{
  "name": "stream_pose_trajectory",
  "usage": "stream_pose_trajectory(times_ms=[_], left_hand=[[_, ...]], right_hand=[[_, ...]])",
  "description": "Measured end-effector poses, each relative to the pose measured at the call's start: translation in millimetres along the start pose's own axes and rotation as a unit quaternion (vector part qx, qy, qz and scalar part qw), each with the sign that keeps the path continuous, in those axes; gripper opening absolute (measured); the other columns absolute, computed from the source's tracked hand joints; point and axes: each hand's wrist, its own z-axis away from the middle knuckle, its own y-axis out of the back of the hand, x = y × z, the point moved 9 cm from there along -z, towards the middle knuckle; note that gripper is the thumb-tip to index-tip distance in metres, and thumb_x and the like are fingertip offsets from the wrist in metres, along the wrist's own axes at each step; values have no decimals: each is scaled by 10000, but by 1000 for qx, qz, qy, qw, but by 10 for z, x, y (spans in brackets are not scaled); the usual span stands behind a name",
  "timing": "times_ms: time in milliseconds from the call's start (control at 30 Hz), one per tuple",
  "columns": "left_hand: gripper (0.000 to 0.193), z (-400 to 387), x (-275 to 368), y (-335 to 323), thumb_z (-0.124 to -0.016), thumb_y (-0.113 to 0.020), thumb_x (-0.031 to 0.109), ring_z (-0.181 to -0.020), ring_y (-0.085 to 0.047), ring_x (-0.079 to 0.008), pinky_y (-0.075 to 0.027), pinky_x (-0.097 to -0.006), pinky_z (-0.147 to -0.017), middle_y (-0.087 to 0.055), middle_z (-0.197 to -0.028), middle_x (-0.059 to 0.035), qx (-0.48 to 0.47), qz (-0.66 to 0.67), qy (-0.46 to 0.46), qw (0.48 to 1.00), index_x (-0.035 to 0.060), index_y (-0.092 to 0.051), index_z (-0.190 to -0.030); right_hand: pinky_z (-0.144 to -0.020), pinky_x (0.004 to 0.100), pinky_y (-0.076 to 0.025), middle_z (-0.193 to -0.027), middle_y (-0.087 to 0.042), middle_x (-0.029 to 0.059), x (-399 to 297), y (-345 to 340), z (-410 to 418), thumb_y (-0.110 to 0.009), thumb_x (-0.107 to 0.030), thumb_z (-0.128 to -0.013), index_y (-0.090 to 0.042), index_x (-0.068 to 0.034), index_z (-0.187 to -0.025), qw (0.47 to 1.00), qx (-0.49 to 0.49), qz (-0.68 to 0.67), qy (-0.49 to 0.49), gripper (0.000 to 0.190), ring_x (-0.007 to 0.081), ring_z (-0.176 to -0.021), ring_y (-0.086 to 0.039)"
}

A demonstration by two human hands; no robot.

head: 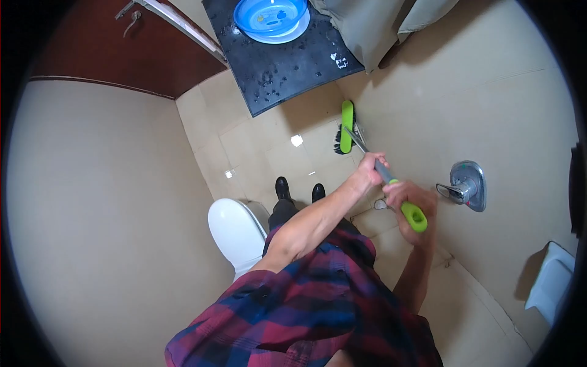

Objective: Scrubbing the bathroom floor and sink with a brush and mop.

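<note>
A long-handled floor brush [347, 127] with a green head and dark bristles rests on the tiled floor, close to the foot of the right wall. Its metal pole slants up towards me and ends in a grey and green grip. My left hand [372, 168] is wrapped around the grey part, lower on the handle. Higher up, near the green looped end [414, 217], my right hand [409, 199] grips the handle and looks slightly blurred. Some bristles splay out to the left of the brush head.
A dark counter [293, 69] with water drops holds a blue basin [270, 17]. A white toilet [235, 231] stands by my left leg. On the right wall are a chrome shower mixer [467, 187] and a white soap dish [552, 275]. A floor drain [380, 203] lies below my hands.
</note>
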Motion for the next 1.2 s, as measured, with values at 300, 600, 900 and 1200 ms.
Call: stream_pose_trajectory(times_ms=[300, 600, 900, 1200], left_hand=[[232, 922, -335, -826, -857, -525, 251, -589, -488, -166, -421, -317, -588, -470, -594, -7, -118, -113, 19, 986, 97, -468, -693], [230, 1738, 2238, -696, -900, -497, 245, -669, -626, -214, -499, -310, -530, -622, -873, -127, -146, -429, -25, 891, 62, -535, -1036], [214, 4723, 8521, -1794, -837, -521, 75, -760, -632, -224, -524, -312, -659, -646, -885, -173, 182, -446, -684, 548, -26, -562, -1021], [538, 5311, 10470, -2417, -692, -614, 333, -1041, -553, -356, -428, -406, -885, -601, -1100, -151, 473, -712, -510, 95, 98, -549, -1173]], right_hand=[[-722, 347, -449, -737, -560, 112, -329, 76, -237, -605, -52, -765, -449, -32, -773, 985, 152, 21, 81, 157, 237, -815, -569], [-546, 250, -365, -604, -429, 22, 1079, -379, -678, -503, -86, -891, -400, -68, -662, 925, 357, -12, -133, 252, 107, -572, -408], [-494, 252, -323, -558, -317, -19, 1304, -42, -1536, -582, -12, -812, -337, -122, -599, 896, 356, -183, -190, 343, 94, -492, -333], [-587, 318, -405, -727, -549, 23, 2058, 478, -1593, -624, -223, -813, -489, -113, -780, 851, 369, -104, -360, 177, 177, -762, -555]])
